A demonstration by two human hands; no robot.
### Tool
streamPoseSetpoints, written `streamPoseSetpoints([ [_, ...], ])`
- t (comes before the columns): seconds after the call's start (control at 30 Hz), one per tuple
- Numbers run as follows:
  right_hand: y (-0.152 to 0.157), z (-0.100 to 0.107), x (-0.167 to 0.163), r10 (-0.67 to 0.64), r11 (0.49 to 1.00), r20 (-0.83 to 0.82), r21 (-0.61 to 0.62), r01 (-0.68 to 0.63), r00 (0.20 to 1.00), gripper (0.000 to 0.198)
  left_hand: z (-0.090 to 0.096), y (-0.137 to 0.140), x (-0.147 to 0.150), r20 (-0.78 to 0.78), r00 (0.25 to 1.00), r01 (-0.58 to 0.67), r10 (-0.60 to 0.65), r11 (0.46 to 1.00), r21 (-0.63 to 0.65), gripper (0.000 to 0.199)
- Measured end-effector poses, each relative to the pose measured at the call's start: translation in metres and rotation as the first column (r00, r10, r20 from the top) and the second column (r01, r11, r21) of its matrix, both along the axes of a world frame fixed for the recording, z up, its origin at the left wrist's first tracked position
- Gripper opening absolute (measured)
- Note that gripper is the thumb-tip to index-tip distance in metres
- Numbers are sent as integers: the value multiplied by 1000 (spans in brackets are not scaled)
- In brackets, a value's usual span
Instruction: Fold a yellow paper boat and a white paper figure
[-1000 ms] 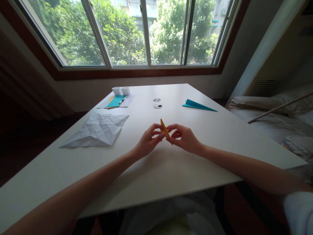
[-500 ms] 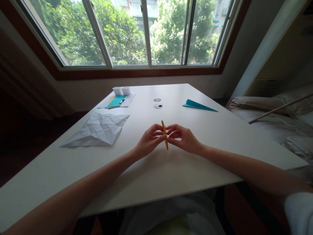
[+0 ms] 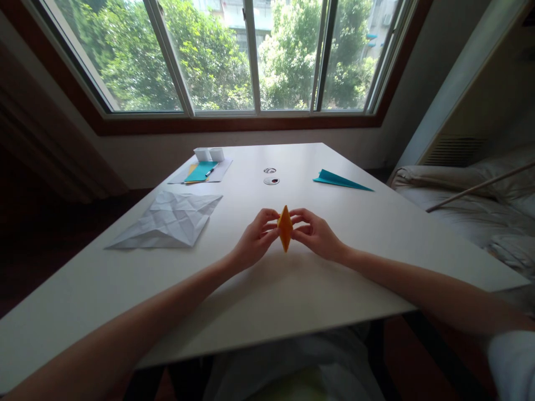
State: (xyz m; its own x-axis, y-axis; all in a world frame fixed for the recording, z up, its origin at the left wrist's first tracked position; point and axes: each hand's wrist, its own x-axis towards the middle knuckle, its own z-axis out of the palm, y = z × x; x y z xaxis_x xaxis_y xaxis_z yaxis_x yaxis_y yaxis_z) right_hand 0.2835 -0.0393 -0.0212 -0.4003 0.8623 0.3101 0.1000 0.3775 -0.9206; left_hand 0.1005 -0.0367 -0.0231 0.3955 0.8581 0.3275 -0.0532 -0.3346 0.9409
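Observation:
A small yellow folded paper [image 3: 285, 229] is held upright above the near half of the white table [image 3: 359, 295]. Its long edges are spread apart into a diamond-shaped opening that faces me. My left hand [image 3: 258, 236] pinches the paper's left side between thumb and fingers. From the other side, my right hand [image 3: 316, 234] grips the right edge in the same way. Some fingertips are hidden behind the paper.
A creased white paper sheet [image 3: 167, 220] lies at the left. Behind it are teal and yellow papers with a pen [image 3: 212, 170] and two small white boxes [image 3: 209, 154]. Two round pieces [image 3: 271, 181] lie mid-table; a teal folded paper [image 3: 340, 181] lies at the right.
The yellow paper has gone from a narrow, nearly flat strip to a widened diamond opening. My hands have moved slightly apart, both still holding it.

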Motion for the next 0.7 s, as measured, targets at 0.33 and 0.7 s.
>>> streamPoseSetpoints([
  [0.33, 8, 2, -2, -90, 946, -316, -324, -18, 945, 17, 12, -3, -3, -17, 999, -41, 39, 986, -161, 21],
  [0.7, 7, 5, 0, -39, 956, -211, -293, -25, 977, 23, 10, 0, -7, -42, 999, -34, 24, 963, -268, 27],
])
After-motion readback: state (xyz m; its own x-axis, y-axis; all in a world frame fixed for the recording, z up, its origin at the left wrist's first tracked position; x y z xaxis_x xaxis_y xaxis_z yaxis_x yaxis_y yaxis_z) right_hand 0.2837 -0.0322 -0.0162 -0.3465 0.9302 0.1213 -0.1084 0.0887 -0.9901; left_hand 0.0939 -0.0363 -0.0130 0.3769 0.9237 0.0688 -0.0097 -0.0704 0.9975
